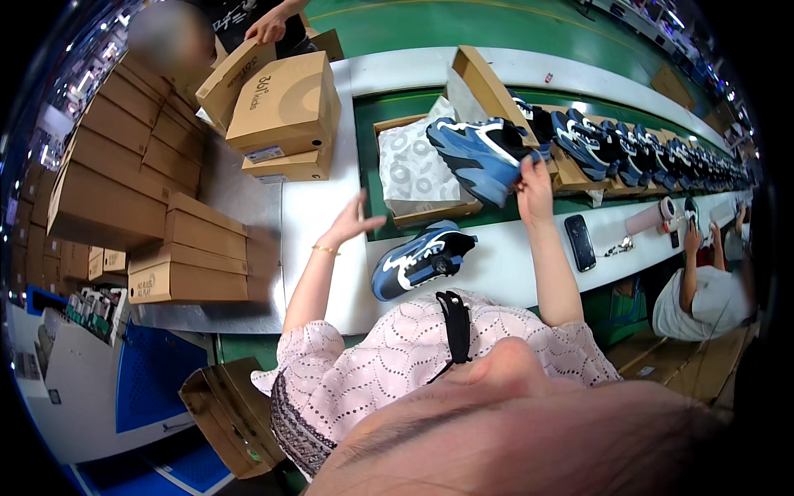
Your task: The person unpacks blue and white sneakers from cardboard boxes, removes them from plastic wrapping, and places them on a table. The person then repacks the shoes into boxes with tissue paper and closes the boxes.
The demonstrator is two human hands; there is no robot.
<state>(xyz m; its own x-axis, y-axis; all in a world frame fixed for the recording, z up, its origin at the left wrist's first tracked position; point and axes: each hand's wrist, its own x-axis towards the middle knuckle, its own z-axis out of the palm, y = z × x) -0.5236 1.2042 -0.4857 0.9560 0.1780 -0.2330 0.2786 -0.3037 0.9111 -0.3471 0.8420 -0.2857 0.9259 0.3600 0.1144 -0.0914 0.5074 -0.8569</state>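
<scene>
My right hand (534,188) grips a blue, black and white sneaker (478,159) by its heel end, holding it tilted above an open shoebox. The box (430,217) stands on the green belt, lined with white printed tissue paper (418,169), its brown lid (490,78) raised at the back. To the left of the box, my left hand (351,225) is empty with fingers spread. Below it, close to my body, a matching sneaker (422,258) lies on the white table edge, a dark round piece showing near its opening.
Several more sneakers (633,153) line the belt to the right. A phone (580,243), keys (619,246) and a pink bottle (649,217) lie on the white ledge. Closed shoeboxes (285,103) are stacked at left, where another person's hand (266,28) touches one. A co-worker (703,302) sits at right.
</scene>
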